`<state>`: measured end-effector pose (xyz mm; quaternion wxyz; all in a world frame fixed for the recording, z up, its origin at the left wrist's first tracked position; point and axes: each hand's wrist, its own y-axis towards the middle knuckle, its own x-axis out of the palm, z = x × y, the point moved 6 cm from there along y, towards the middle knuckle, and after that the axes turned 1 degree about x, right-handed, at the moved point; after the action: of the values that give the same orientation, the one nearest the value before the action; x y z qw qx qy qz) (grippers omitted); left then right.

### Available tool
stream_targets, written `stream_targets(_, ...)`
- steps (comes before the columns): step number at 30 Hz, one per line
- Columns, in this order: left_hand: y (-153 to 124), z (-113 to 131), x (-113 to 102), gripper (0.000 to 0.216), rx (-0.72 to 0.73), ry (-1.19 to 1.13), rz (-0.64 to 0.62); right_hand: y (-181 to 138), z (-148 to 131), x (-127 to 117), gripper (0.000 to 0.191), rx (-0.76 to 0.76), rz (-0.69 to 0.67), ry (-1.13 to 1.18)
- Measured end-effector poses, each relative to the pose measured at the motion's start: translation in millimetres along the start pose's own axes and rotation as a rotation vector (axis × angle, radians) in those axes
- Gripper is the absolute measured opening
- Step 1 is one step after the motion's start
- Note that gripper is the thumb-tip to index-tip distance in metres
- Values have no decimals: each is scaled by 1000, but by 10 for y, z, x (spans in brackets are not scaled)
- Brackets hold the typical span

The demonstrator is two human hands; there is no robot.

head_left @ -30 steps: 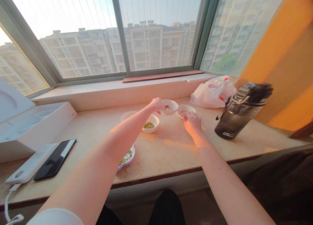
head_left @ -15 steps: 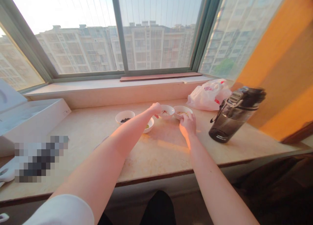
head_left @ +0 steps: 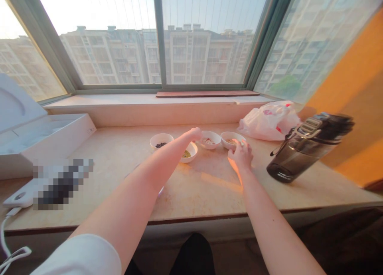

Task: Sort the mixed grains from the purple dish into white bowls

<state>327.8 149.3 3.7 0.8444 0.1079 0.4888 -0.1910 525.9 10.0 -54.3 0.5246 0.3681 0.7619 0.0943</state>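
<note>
My left hand (head_left: 196, 133) is curled closed at the left rim of a white bowl (head_left: 210, 144) that holds pale and reddish bits; its fingertips are mostly hidden. At the front right rim of another white bowl (head_left: 228, 145), with tan grains in it, is my right hand (head_left: 242, 153), its fingers apart. Behind my left forearm a white bowl (head_left: 194, 152) of greenish grains is partly covered. Farther left stands a white bowl (head_left: 155, 140) with small black beans. The rim of something pale shows beneath the forearm.
A dark, see-through water bottle (head_left: 295, 153) stands at the right, with a crumpled white plastic bag (head_left: 269, 119) behind it. On the left are an open white box (head_left: 62, 135), a pixelated object (head_left: 60, 187) and a white cable (head_left: 4, 231). The countertop (head_left: 197, 195) ends at a dark front edge.
The view has shifted, so the bowls, bottle and box appear farther right. My right hand has drawn back slightly from its bowl and its fingers have spread. My left hand stays beside its bowl.
</note>
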Motion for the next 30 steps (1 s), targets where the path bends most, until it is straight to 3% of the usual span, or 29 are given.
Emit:
stream_targets(2, -62, -194, -173, 40, -48, 33, -36, 8, -7, -60, 49, -5, 46, 8)
stream_targets(6, -374, -771, -716, 39, -142, 65, 27, -55, -169, -206, 34, -76, 121, 143)
stream_targets(9, -742, -1238, -1016, 49, -253, 53, 62, -208, -464, -247, 32, -91, 61, 278)
stream_targets(11, -971, -1457, -1099, 53, -298, 13, 60, -359, -756, -207, 36, -128, -64, 361)
stream_targets(15, -1307, -1678, -1077, 59, -357, -169, 45, -658, -1230, -32, 53, -49, -323, 486)
stream_targets(17, -1489, -1762, -1086, 66, -420, -250, 132, -753, -1349, 85, 66, 68, -450, 552)
stream_targets(20, -1864, -1834, -1078, 72, -401, -248, 202, -811, -1401, 235, 85, 292, -586, 634)
stream_targets(22, -2184, -1874, -1005, 74, -356, -277, 174, -802, -1411, 292, 86, 381, -615, 683)
stream_targets(26, -2790, -1949, -756, 69, -312, -357, 113, -753, -1446, 367, 75, 390, -630, 763)
stream_targets(30, -3017, -1904, -536, 49, -221, -501, 91, -706, -1461, 423, 73, 392, -617, 806)
